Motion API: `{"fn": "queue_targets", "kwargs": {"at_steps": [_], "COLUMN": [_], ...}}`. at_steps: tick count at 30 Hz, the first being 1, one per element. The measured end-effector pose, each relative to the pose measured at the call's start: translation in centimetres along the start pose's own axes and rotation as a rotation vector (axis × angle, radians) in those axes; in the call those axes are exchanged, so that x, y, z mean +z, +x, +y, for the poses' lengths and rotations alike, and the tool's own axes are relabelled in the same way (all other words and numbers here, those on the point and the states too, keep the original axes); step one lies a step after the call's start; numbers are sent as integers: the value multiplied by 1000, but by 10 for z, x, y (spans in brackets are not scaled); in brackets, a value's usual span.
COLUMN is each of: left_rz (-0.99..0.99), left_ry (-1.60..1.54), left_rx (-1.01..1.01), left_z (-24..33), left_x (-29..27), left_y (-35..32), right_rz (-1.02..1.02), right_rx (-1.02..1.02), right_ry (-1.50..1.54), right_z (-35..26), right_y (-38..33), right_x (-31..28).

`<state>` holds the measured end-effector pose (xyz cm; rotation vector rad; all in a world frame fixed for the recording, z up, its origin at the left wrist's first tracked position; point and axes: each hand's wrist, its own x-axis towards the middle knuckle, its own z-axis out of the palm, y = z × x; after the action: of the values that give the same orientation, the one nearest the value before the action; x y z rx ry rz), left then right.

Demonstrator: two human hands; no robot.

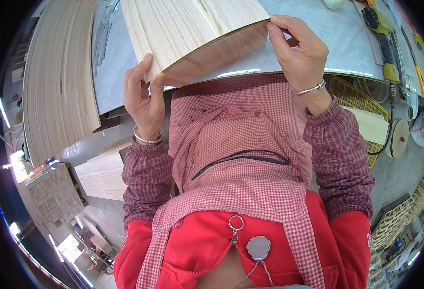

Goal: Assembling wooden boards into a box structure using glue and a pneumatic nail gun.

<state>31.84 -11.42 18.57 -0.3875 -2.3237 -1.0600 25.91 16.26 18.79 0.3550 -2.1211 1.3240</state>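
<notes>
Between my hands is a pale wooden box (pixel 188 29), tilted at the near edge of the worktable, with its top panel and near side showing. My left hand (pixel 145 96) pinches its near left corner, the thumb on the near side and the fingers on the left. At the right corner, my right hand (pixel 298 50) grips the edge between thumb and bent fingers. The far part of the box runs out of the picture, so I cannot tell whether that end is closed.
A stack of long wooden boards (pixel 58 82) lies at the left, beside thin grey strips (pixel 103 36). A yellow-and-black power tool (pixel 384 43) with a hose rests on the table's right. Below it are a yellow plastic basket (pixel 349 94) and a wooden piece (pixel 370 124). Another box (pixel 101 176) stands lower left.
</notes>
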Motion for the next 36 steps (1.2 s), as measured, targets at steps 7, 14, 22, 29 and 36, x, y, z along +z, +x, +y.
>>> {"fn": "queue_targets", "kwargs": {"at_steps": [7,14,22,29,36], "left_rz": [-13,6,-20,-10,-75], "left_ry": [-2,-101,-26,452,400], "left_rx": [-7,-88,-156,407,505], "left_z": [0,6,24,47,38], "left_x": [-7,-16,-27,-5,14], "left_y": [1,2,12,46,56], "right_rz": [-201,-335,-434,-469,-462], "right_rx": [202,94,-2,42,63], "right_ry": [101,404,425,370,372], "right_z": [-10,-6,-5,-7,-7], "right_y": [10,27,33,32,35], "right_x": [-11,-1,0,-2,1]}}
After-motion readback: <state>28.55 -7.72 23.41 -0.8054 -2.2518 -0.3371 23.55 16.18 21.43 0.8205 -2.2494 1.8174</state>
